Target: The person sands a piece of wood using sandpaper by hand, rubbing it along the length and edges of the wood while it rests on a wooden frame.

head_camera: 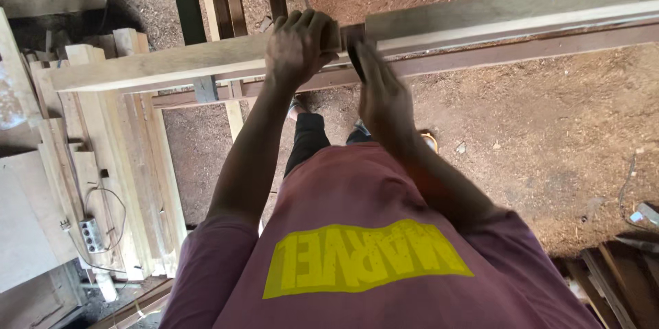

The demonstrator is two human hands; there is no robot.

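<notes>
The left hand (300, 44) is closed over a long wooden plank (206, 60). The right hand (383, 92), fingers stretched and blurred, presses a dark block (353, 48) against the plank's near edge.

Right hand (384, 92) motion-blurred; dark block (353, 44) mostly hidden between hands; long beam (480, 17) cut off at right edge.

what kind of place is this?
Likely a carpentry or timber workshop. Both hands, left hand and right hand, are on a long wooden plank; cut boards are stacked on the left, and the sawdust-covered floor is reddish.
</notes>
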